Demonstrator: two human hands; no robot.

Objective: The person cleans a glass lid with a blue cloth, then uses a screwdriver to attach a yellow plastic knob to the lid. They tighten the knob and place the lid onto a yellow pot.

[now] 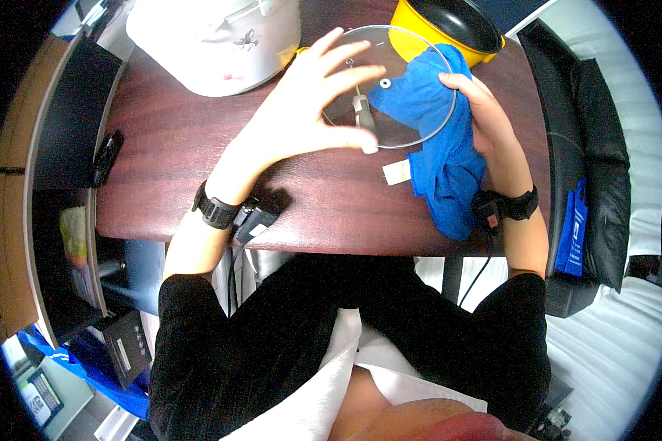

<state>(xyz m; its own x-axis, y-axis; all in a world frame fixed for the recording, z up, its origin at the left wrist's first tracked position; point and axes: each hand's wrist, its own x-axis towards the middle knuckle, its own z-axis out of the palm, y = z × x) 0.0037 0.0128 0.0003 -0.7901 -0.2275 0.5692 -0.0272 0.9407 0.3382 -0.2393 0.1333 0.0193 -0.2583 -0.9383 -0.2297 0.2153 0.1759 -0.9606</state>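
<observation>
A round clear glass lid (421,131) with a thin rim and a small hole fitting at its centre is raised over the table. My right hand (489,117) grips its right edge, thumb on the rim, with a blue cloth (449,184) bunched behind the glass and hanging down. The cloth has a white tag. At the lid's left side, my left hand (309,95) is open, fingers spread across the glass edge and thumb near the lower rim. Through the glass shows a screwdriver (362,110) with a grey and white handle; whether it touches the lid I cannot tell.
A white rounded appliance (221,44) stands at the far left of the brown table (176,162). Behind the lid is a yellow pot (412,33) with a dark inside. A small black object (107,158) lies at the left edge. A black cushioned seat (603,184) is at right.
</observation>
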